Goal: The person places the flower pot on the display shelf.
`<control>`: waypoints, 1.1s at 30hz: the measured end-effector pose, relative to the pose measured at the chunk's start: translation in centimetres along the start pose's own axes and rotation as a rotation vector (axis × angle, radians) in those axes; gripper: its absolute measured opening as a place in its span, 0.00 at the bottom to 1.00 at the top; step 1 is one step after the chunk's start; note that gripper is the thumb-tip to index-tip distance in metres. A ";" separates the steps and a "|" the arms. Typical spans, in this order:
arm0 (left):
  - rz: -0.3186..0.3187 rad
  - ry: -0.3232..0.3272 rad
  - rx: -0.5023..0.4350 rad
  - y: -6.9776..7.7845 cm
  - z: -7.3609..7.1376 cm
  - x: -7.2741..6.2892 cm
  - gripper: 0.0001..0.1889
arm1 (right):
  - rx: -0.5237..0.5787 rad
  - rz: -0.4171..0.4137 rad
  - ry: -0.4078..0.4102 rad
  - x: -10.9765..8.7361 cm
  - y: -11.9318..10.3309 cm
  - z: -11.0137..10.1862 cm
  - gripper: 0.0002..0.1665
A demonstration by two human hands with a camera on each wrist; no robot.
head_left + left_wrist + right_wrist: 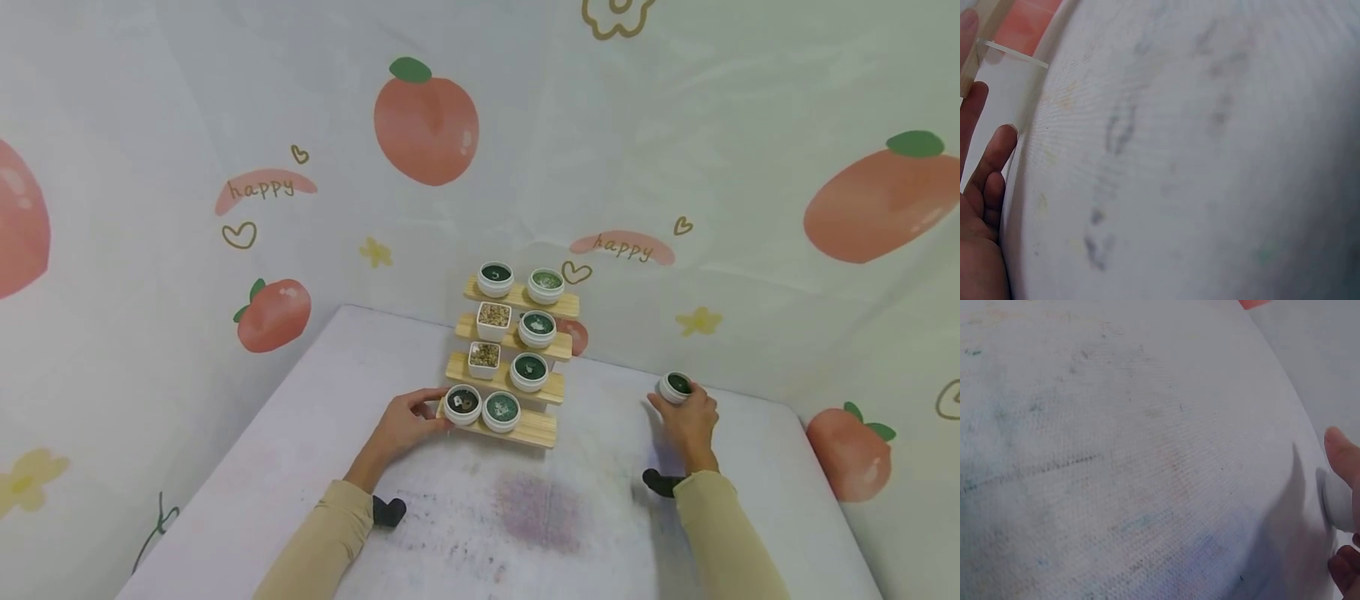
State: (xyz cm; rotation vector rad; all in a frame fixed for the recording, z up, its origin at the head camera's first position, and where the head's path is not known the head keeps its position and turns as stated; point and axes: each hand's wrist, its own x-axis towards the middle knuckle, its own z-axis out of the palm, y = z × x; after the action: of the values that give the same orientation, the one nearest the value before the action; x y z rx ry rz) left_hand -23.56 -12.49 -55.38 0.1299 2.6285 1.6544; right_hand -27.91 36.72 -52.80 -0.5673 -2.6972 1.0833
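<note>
A stepped display stand [536, 429] with pale wooden shelves stands at the middle back of the table. My left hand [408, 423] grips the left end of its lowest shelf, beside a round white pot [462, 406] with dark contents. In the left wrist view, the left fingers [999, 147] lie near the wood and a clear support. To the right, my right hand [690, 418] holds a small round white pot [674, 387] with dark green contents, near the table's back edge. In the right wrist view, this pot [1338, 503] shows partly between thumb and fingers.
Several more round pots [501, 412] with green contents stand on the shelves, along with two square white pots [484, 360] of grainy contents. Fruit-printed white cloth [525, 167] hangs behind the stained white table [442, 533].
</note>
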 end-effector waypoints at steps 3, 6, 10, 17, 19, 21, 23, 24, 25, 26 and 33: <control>0.002 -0.003 -0.001 0.0 -0.1 0.1 0.31 | -0.007 -0.006 0.026 0.0 -0.2 0.1 0.50; 0.002 -0.006 0.000 0.2 -0.1 0.1 0.31 | -0.003 -0.017 0.052 0.0 -0.3 0.1 0.47; 0.000 -0.006 0.006 0.3 -0.1 0.1 0.31 | 0.022 -0.013 0.060 0.0 -0.4 0.0 0.44; 0.001 -0.017 -0.008 0.4 0.3 0.1 0.30 | 0.079 0.068 0.021 0.6 -0.2 -0.2 0.41; 0.007 -0.016 -0.007 0.3 0.3 0.2 0.30 | 0.089 0.079 0.019 0.9 -0.1 -0.2 0.39; 0.014 -0.012 -0.005 0.3 0.3 0.2 0.31 | 0.098 0.078 0.024 1.1 0.0 -0.2 0.37; 0.024 -0.009 -0.003 0.2 0.3 0.3 0.31 | 0.104 0.071 0.033 1.2 0.0 -0.2 0.36; 0.028 -0.007 -0.002 0.1 0.2 0.3 0.31 | 0.106 0.068 0.034 1.2 0.1 -0.2 0.36; 0.029 -0.007 -0.002 0.1 0.2 0.3 0.31 | 0.111 0.063 0.034 1.2 0.0 -0.2 0.36; 0.029 -0.007 -0.001 0.1 0.2 0.3 0.31 | 0.114 0.058 0.034 1.1 0.0 -0.2 0.36; 0.021 0.000 0.010 -0.1 0.0 0.2 0.30 | 0.163 0.050 0.013 0.6 -0.3 0.1 0.37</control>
State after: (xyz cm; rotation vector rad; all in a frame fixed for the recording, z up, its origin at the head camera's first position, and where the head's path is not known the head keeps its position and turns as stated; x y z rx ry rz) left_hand -23.81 -12.49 -55.49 0.1582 2.6442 1.6476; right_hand -28.60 36.73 -52.68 -0.6139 -2.5655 1.2923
